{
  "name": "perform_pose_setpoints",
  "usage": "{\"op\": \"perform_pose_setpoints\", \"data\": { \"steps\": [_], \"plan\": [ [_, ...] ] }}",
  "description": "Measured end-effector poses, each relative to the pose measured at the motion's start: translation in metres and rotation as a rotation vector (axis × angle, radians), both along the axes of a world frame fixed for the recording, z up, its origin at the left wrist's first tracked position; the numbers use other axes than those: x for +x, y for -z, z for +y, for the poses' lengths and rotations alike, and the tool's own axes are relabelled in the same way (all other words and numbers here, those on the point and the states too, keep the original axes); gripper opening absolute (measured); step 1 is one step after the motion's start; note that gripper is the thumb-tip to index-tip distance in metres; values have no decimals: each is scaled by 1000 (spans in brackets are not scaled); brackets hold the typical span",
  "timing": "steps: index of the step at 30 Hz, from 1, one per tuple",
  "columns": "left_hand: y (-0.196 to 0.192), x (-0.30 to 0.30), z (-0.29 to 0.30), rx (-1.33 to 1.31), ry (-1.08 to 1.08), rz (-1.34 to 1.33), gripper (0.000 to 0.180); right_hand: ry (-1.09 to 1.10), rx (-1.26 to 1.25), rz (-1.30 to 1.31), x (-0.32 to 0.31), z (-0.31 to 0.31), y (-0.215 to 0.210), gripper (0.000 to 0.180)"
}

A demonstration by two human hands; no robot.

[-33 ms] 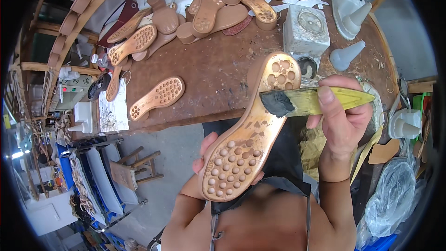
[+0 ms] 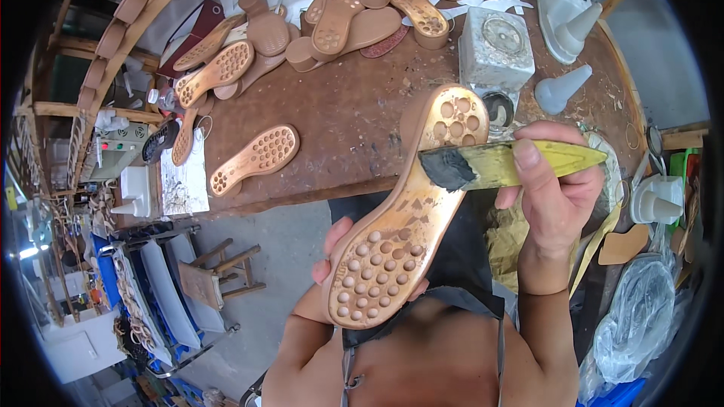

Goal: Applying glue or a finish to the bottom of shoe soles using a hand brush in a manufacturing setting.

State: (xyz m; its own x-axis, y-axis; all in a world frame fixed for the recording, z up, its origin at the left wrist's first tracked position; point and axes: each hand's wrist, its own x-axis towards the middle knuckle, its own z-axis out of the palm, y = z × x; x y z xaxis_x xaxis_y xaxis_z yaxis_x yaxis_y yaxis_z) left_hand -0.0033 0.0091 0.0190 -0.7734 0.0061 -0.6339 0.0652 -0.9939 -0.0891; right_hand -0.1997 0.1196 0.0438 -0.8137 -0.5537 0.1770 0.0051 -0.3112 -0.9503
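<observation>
My left hand [image 2: 335,240] is closed around a tan shoe sole [image 2: 400,222] from beneath; fingers show at its left edge and fingertips at the right. The sole is tilted up over my dark apron [image 2: 467,245], its hollowed face towards me: round pits in the heel and forefoot, shiny patches between. In my right hand [image 2: 554,188], thumb on top, is a flat yellow-green brush [image 2: 501,165] with a dark, clotted tip. That tip lies across the sole's narrow waist and looks to be touching it.
A single sole [image 2: 256,158] lies on the brown workbench [image 2: 339,113], with a heap of soles [image 2: 339,19] at its far side. A white box-shaped container [image 2: 496,49] and white cones [image 2: 562,90] stand far right. A wooden stool [image 2: 219,271] is on the floor to the left.
The brush has shifted very slightly left over the sole. Both hands keep their hold.
</observation>
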Motion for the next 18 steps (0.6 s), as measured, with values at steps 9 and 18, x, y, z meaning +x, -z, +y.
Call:
{"op": "perform_pose_setpoints", "data": {
  "steps": [9,18],
  "plan": [
    [13,24,13,-123,-5,200,95,34,-34,86,-29,-10,-13,16],
    [2,19,6,-116,7,177,93,-88,-91,257,15,1,-7,15]
  ]
}}
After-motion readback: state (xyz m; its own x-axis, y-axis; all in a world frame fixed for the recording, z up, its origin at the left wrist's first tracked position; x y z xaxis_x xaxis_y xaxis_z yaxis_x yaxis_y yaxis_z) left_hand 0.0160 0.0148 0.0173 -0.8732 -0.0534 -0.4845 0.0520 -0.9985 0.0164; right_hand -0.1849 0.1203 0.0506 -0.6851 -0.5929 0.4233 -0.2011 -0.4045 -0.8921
